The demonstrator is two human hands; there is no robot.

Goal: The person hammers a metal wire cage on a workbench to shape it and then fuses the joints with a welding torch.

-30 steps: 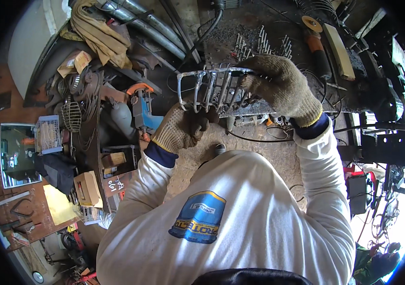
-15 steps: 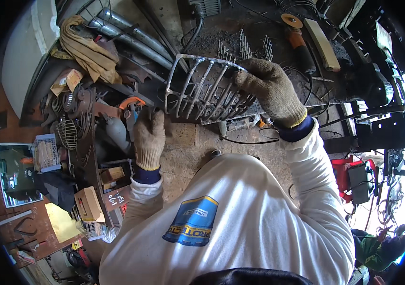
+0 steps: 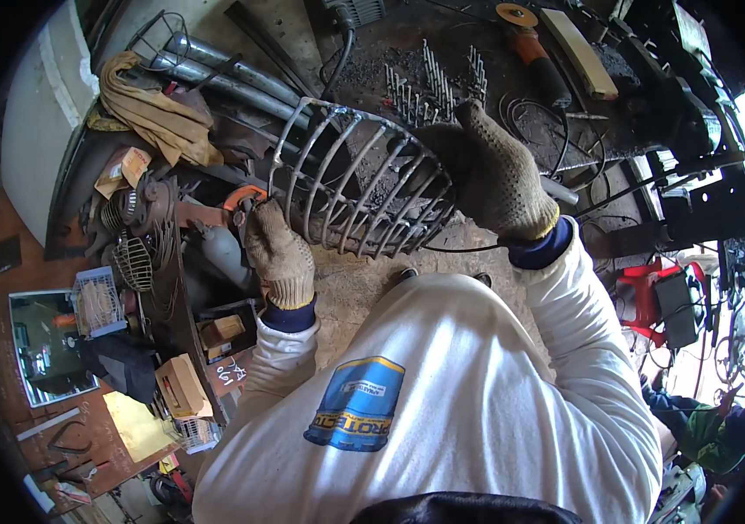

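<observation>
A cage-like basket of welded metal rods [image 3: 357, 179], curved with a bare-metal rim, is held up in front of me, its ribs now facing me. My right hand [image 3: 508, 179], in a knitted work glove, grips its right end. The fingers there are partly hidden in shadow behind the rods. At the basket's lower left corner, my left hand [image 3: 281, 253], gloved alike, is closed with its fingertips at the end rod. Behind the basket, several short upright metal rods [image 3: 436, 80] stand in groups on the dark workbench [image 3: 390, 44].
An angle grinder [image 3: 536, 59] lies on the bench beside a pale wooden bar [image 3: 578, 54]. Metal tubes [image 3: 233, 83] and a tan cloth [image 3: 150, 109] are at the far left. A red plastic stool [image 3: 643, 301] stands to the right. Another person's green sleeve [image 3: 704, 432] shows at lower right.
The basket has tilted and come lower, turning its ribs toward me. My left hand, beside the basket before, now meets its left corner. The right hand has turned with the basket.
</observation>
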